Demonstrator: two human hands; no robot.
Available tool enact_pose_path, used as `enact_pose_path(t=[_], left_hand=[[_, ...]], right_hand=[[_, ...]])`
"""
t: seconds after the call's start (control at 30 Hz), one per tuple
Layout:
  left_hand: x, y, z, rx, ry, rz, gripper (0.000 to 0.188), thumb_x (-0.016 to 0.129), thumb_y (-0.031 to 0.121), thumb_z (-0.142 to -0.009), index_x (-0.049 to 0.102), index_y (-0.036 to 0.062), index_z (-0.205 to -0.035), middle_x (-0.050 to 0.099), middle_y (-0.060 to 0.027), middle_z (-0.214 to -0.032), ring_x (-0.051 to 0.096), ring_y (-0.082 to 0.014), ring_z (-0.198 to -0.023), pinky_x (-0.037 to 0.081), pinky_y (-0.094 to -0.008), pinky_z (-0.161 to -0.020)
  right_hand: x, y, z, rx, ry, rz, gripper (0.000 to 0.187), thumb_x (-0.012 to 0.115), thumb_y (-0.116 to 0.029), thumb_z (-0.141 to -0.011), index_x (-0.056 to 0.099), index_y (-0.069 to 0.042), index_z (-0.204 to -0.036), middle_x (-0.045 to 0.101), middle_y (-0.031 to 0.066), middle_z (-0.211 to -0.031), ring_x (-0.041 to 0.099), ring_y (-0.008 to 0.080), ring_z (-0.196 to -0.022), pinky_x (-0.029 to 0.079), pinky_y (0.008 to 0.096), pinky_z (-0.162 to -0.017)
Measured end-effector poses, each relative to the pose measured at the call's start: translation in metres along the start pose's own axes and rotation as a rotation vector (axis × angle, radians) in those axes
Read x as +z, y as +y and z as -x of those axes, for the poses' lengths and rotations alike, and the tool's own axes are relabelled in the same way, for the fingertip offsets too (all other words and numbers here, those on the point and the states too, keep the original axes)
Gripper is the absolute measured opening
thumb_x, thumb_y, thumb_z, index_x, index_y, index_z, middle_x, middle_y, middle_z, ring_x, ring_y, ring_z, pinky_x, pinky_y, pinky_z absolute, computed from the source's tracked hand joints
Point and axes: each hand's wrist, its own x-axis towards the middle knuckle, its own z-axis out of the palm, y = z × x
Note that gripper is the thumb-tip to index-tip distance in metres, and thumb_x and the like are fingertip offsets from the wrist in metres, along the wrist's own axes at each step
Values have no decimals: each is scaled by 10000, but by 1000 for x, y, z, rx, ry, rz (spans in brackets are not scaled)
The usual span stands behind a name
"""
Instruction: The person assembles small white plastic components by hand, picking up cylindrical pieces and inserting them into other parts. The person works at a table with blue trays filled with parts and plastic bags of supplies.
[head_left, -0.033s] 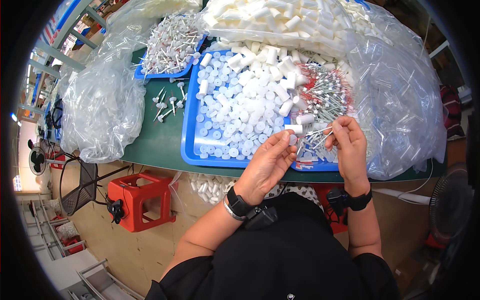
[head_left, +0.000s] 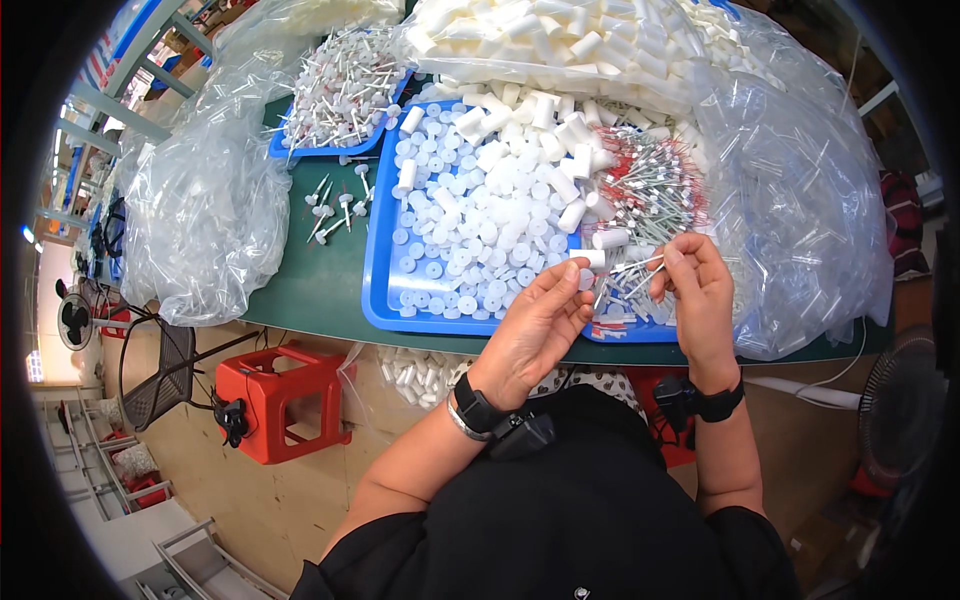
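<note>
Seen from above, a person's two bare hands work at the near rim of a large blue tray (head_left: 374, 280) full of pale translucent discs (head_left: 440, 215) and white cylinders (head_left: 567, 187), on a green surface (head_left: 300, 285). The left hand (head_left: 543, 325) is at the tray's near right part, fingers curled and thumb close to the forefinger; a disc and a cylinder show right at its tips, but whether it grips either one I cannot tell. The right hand (head_left: 685, 275), to the right of the tray's discs, pinches a thin pale pin (head_left: 648, 268) between thumb and forefinger, pointing left. A gap separates the two hands, with loose pins (head_left: 655, 200) heaped beyond it. Left of the tray, a stretch of green shows as far as a crumpled clear bag (head_left: 205, 215), interrupted by a few disc-headed pins (head_left: 340, 208) near the tray's upper left side. In front of the tray, only a narrow strip lies between its rim and the surface's near edge. Beyond it, a bulging bag of cylinders (head_left: 560, 35) crowds the far side; a smaller blue tray (head_left: 325, 152) stands at far left. Rightward, another clear bag (head_left: 800, 200) reaches the near edge.
</note>
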Motion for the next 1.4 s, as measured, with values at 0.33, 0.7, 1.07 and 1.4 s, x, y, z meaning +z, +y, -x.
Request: enact_pose_path(t=[0.33,0.7,1.07,1.4], left_hand=[[4,5,2,-13,7,84,248,613,157,-930,575,6,-1123,602,-53,-999,596,-126,-873,533,-232,-796],[-1,6,3,-36,20,7,261,594,140,-937,569,-11,-1148,626,-80,-1013,617,-133,-877,543,-230,-789],[3,9,4,-8,14,-50,275,583,143,-943,557,-13,-1169,629,-64,-1012,622,-134,-880,534,-231,-815],[5,7,4,20,-25,-133,334,588,137,-940,517,-24,-1224,618,-62,-984,625,-111,-885,529,-215,-820]], right_hand=[[3,-3,6,-142,-11,187,61,530,-56,-954,513,-6,-984,611,57,-853,583,70,-690,478,209,-625],[10,-9,12,-95,-30,107,125,630,-13,-884,517,-13,-936,612,49,-851,596,69,-685,486,199,-602],[12,-7,11,-164,-127,451,143,685,-22,-832,597,9,-941,625,58,-815,596,110,-654,478,250,-565],[11,-9,8,-533,-277,817,133,701,-48,-799,677,-13,-925,616,95,-753,597,228,-591,453,317,-520]])
